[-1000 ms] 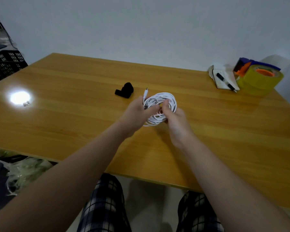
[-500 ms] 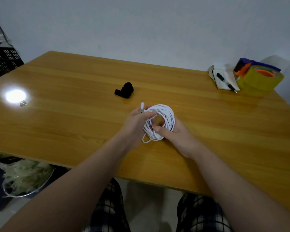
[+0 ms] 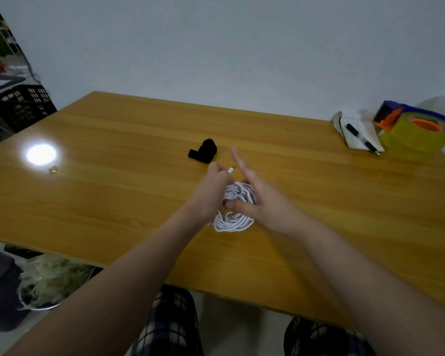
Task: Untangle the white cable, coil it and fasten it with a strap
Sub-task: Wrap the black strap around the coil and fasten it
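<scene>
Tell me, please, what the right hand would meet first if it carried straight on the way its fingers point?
Probably nothing soon. The right hand points past the cable plug, right of the black strap, over bare table toward the wall. Depth is unclear.

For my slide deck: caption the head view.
Both hands gather a white cable above a wooden table; black strap waits.

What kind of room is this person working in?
Probably a home room or small office used as a desk: a plain wooden table against a bare wall, with a tape dispenser, a notebook and pen.
</scene>
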Demonstrator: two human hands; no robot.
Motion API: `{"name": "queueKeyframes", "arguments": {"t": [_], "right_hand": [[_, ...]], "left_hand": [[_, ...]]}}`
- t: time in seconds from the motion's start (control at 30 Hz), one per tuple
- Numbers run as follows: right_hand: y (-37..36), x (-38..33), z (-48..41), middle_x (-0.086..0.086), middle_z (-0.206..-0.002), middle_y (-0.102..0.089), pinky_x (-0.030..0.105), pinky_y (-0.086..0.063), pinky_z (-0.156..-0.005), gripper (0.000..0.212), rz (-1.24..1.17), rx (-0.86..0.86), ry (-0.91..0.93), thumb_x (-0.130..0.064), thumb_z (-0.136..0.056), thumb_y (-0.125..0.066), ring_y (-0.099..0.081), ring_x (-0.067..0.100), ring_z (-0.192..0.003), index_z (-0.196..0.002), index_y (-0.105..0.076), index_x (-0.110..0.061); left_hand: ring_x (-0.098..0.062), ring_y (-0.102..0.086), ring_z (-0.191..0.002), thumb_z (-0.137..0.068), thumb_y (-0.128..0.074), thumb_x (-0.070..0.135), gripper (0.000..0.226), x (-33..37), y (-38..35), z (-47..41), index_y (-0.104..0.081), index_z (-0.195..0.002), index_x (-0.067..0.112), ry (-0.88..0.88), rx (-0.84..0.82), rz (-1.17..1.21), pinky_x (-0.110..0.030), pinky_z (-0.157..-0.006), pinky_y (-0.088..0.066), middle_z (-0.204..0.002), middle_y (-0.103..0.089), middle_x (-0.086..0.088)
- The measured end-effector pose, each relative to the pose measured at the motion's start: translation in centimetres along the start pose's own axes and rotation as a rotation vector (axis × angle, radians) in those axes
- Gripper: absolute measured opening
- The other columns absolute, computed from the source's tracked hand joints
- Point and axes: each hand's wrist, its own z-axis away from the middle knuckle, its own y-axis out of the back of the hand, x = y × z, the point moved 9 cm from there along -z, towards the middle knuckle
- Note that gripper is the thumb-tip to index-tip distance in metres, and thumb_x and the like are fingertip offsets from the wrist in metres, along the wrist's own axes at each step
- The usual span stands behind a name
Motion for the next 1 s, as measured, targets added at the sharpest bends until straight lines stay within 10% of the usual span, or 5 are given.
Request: {"name": "queueKeyframes", "arguments": {"t": [0.23,0.47,0.67,0.83,1.0], "right_hand": [[1.1,0.5,-3.7,0.003,-0.107,-0.058,0.021,-0.034,-0.079,0.056,0.246,0.199,0.035,-0.027,-0.078,-0.073,-0.052,0.016,-0.104,-0.130,-0.053,-0.031],[1.6,1.5,-7.0,-0.003,-0.106,-0.058,0.027,-0.046,-0.087,0.052,0.036,0.296,-0.013,-0.022,-0.074,-0.078,-0.054,0.010,-0.099,-0.123,-0.061,-0.024],[0.7,2.6,-9.4,0.000,-0.105,-0.067,0.028,-0.049,-0.079,0.037,0.034,0.433,-0.025,-0.022,-0.079,-0.074,-0.063,0.016,-0.098,-0.115,-0.064,-0.018],[-0.9,1.8,-12.0,0.000,-0.131,-0.053,0.026,-0.042,-0.095,0.044,-0.053,0.125,-0.006,-0.036,-0.090,-0.059,-0.051,0.013,-0.118,-0.130,-0.047,-0.022],[0.3,4.2,-13.9,0.004,-0.151,-0.028,0.035,-0.019,-0.116,0.045,0.289,0.046,-0.034,-0.007,-0.096,-0.043,-0.024,0.022,-0.139,-0.140,-0.040,-0.017]], "left_hand": [[-0.016,-0.046,-0.069,-0.091,-0.038,0.023,0.006,-0.7,2.4,-2.2,-0.042,-0.087,0.020,-0.019,0.116,0.034,-0.029,-0.057,-0.036,-0.080,-0.046,-0.003],[-0.022,-0.062,-0.070,-0.094,-0.053,0.038,0.036,-0.9,5.1,-4.6,-0.071,-0.094,0.008,-0.054,0.034,0.009,-0.033,-0.066,-0.047,-0.081,-0.068,-0.020],[-0.017,-0.060,-0.079,-0.086,-0.056,0.057,0.056,-2.4,6.3,-6.0,-0.065,-0.102,0.004,0.012,0.277,0.006,-0.034,-0.071,-0.046,-0.085,-0.063,-0.007],[-0.011,-0.041,-0.046,-0.095,-0.050,0.024,0.035,-2.6,10.0,-6.0,-0.053,-0.063,0.010,-0.067,0.585,0.143,-0.022,-0.045,-0.032,-0.049,-0.045,0.006],[-0.018,-0.040,-0.052,-0.093,-0.049,0.018,0.020,-2.7,10.1,-6.5,-0.057,-0.081,0.003,-0.019,0.508,0.001,-0.029,-0.049,-0.032,-0.059,-0.045,-0.005]]}}
